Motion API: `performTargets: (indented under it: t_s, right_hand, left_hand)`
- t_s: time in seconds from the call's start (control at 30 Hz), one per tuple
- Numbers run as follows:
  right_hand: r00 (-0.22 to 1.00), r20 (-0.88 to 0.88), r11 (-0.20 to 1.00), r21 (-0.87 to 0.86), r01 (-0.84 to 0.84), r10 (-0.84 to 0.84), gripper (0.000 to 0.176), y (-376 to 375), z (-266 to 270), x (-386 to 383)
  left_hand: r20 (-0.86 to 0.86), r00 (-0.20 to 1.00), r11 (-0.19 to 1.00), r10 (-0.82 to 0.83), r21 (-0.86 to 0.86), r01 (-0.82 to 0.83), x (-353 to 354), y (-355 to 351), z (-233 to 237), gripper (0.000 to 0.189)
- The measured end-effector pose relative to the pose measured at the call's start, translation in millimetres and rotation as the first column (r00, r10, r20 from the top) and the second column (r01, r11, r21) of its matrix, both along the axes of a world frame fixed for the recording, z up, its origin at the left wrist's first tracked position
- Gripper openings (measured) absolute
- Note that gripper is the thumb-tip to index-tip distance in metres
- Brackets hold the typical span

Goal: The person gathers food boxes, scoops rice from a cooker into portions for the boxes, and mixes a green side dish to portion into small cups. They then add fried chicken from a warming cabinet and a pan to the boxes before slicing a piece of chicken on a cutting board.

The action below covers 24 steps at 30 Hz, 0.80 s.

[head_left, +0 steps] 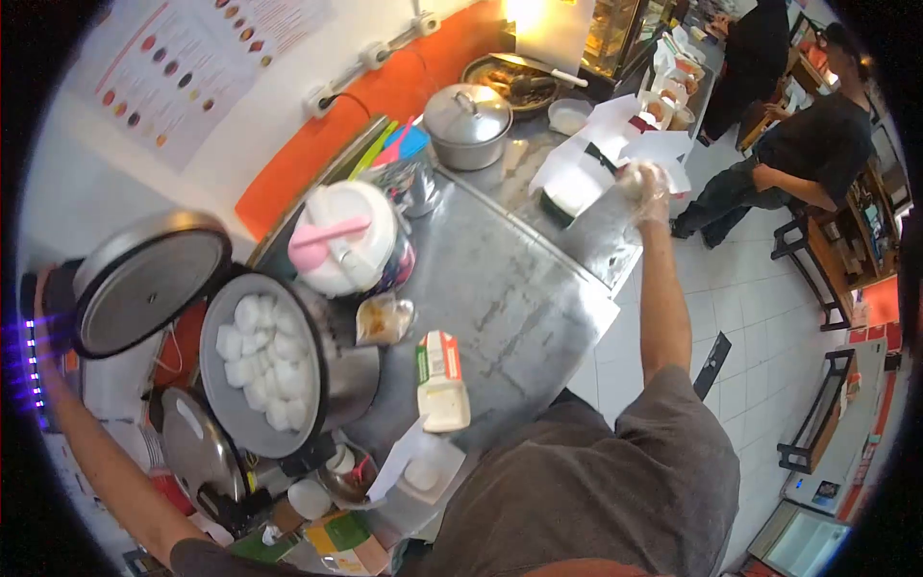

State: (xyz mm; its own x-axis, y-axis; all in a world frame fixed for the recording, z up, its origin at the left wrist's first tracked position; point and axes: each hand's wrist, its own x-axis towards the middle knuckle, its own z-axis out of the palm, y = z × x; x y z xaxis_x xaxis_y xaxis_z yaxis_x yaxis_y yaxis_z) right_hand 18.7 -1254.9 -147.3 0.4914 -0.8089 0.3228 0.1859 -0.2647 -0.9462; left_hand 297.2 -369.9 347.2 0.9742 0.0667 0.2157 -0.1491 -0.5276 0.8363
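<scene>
My right hand [649, 189], in a clear plastic glove, is stretched out to the far right of the counter, at the open flap of a white box [586, 173]; its fingers are blurred. My left arm reaches up the left edge to the raised lid [152, 282] of a large cooker; the left hand [43, 288] is at the dark image edge and its fingers cannot be made out. Below the lid, the open cooker [338, 385] holds several white wrapped rounds [274, 361].
A white tub with a pink scoop [336, 240], a lidded pot [468, 125], a small bag [385, 319] and a paper box [442, 385] stand on the metal counter [500, 288]. Two people stand at the upper right; one is nearer, in dark clothes [812, 144]. A bench [817, 413] is at right.
</scene>
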Motion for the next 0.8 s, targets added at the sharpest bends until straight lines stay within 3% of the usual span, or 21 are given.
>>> performTargets:
  t_s: [0.03,0.07,0.1,0.13,0.17,0.2,0.27,0.3,0.33,0.4,0.43,0.53,0.57,0.63,0.67,0.7,0.73,0.77,0.8]
  right_hand:
    - [0.951,-0.105,0.946,-0.181,0.269,-0.291,0.046,-56.0,-30.0,4.5]
    - [0.87,-0.143,0.877,0.024,0.48,-0.473,0.048,-108.2,-58.1,15.2]
    - [0.87,-0.142,0.876,0.033,0.481,-0.472,0.048,-134.9,-60.8,16.1]
    - [0.782,-0.432,0.892,-0.268,0.364,-0.449,0.054,-157.4,-56.7,10.7]
    - [0.583,-0.665,0.862,-0.489,0.134,-0.468,0.06,-174.6,-55.9,6.3]
    - [0.575,-0.675,0.868,-0.477,0.138,-0.462,0.06,-177.6,-61.0,6.8]
    - [0.475,-0.857,0.972,-0.236,-0.02,-0.198,0.063,-160.3,-66.1,17.1]
    - [0.471,-0.882,0.998,-0.004,-0.067,0.028,0.063,-152.4,-64.1,17.6]
    - [0.462,-0.886,0.998,0.004,-0.07,0.036,0.063,-143.8,-57.5,18.0]
    - [0.278,-0.954,0.872,-0.228,-0.434,-0.111,0.058,-123.7,-33.4,19.8]
    - [0.247,-0.958,0.878,-0.242,-0.412,-0.147,0.054,-129.6,-58.3,19.5]
    - [0.327,-0.939,0.823,-0.267,-0.501,-0.105,0.05,-123.4,-58.8,18.6]
    - [0.377,-0.918,0.825,-0.308,-0.474,-0.126,0.051,-132.6,-85.8,19.7]
    - [0.407,-0.862,0.666,-0.496,-0.556,-0.302,0.05,-118.5,-77.7,15.9]
    - [0.3,-0.881,0.702,-0.473,-0.533,-0.366,0.049,-108.4,-72.7,20.9]
    - [0.362,-0.84,0.695,-0.539,-0.476,-0.404,0.046,-62.1,-24.8,29.7]
    - [0.608,-0.634,0.594,-0.743,-0.309,-0.477,0.047,-51.4,-44.8,43.3]
    - [0.83,-0.387,0.46,-0.869,-0.182,-0.402,0.031,-47.2,-54.3,52.1]
    - [0.95,-0.119,0.299,-0.954,-0.028,-0.289,0.018,-19.8,-30.5,64.3]
  left_hand:
    - [-0.008,1.0,1.0,0.022,0.009,-0.022,0.8,-4.9,1.8,0.047]
    - [-0.015,0.999,0.999,0.049,0.015,-0.048,3.9,-9.9,0.1,0.047]
    - [-0.019,0.998,0.998,0.06,0.014,-0.06,8.3,-19.5,-0.3,0.047]
    - [-0.027,0.997,0.997,0.079,0.023,-0.078,11.4,-23.9,-1.5,0.048]
    - [-0.035,0.994,0.994,0.107,0.031,-0.106,11.1,-26.4,-1.0,0.048]
    - [-0.04,0.992,0.993,0.118,0.037,-0.116,16.9,-32.8,-1.4,0.048]
    - [-0.054,0.986,0.987,0.156,0.049,-0.153,18.8,-43.0,-1.0,0.049]
    - [-0.059,0.984,0.985,0.167,0.051,-0.164,20.8,-49.7,0.0,0.049]
    - [-0.063,0.981,0.982,0.181,0.059,-0.177,20.3,-52.1,1.5,0.05]
    - [-0.07,0.978,0.979,0.197,0.071,-0.193,18.6,-54.3,1.7,0.05]
    - [-0.066,0.98,0.98,0.188,0.071,-0.183,26.2,-56.9,5.5,0.051]
    - [-0.058,0.981,0.98,0.187,0.086,-0.182,26.0,-61.3,8.8,0.052]
    - [-0.059,0.981,0.98,0.184,0.088,-0.179,25.1,-57.9,8.6,0.052]
    - [-0.051,0.985,0.983,0.164,0.091,-0.159,27.2,-46.1,5.1,0.053]
    - [-0.045,0.988,0.985,0.147,0.098,-0.142,27.3,-42.7,3.4,0.053]
    - [-0.034,0.99,0.984,0.138,0.114,-0.133,17.0,-38.8,5.3,0.053]
    - [-0.014,0.988,0.979,0.157,0.136,-0.154,-4.7,-36.0,6.7,0.054]
    - [0.009,0.986,0.973,0.169,0.161,-0.168,-19.3,-32.6,6.3,0.054]
    - [0.024,0.984,0.966,0.179,0.185,-0.181,-31.9,-43.3,6.8,0.054]
